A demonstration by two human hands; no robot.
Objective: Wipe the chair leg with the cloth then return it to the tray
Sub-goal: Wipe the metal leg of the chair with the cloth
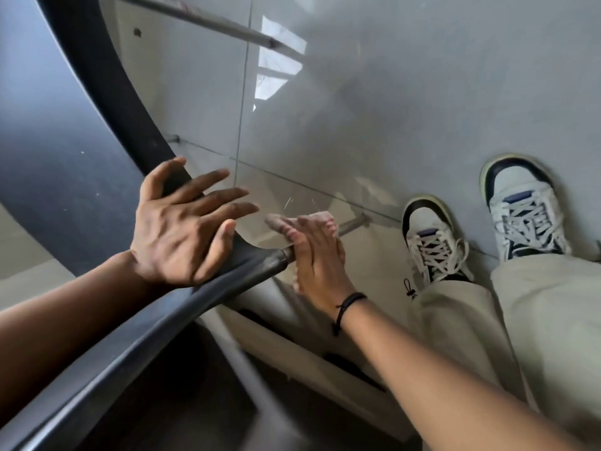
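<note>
A dark chair seat (74,177) curves through the left of the view. Its metal leg (353,225) runs down to the floor at the middle right. My left hand (185,229) rests flat on the seat's rim with its fingers spread, holding nothing. My right hand (320,255) is wrapped around the upper part of the leg, with a pale pinkish cloth (320,218) pressed between the fingers and the metal. Most of the cloth is hidden under that hand. No tray is in view.
Glossy grey floor tiles (390,92) fill the top and right. My two white and dark sneakers (432,242) and beige trouser legs (536,304) are at the right, close to the leg. Another thin metal bar (227,26) crosses the top.
</note>
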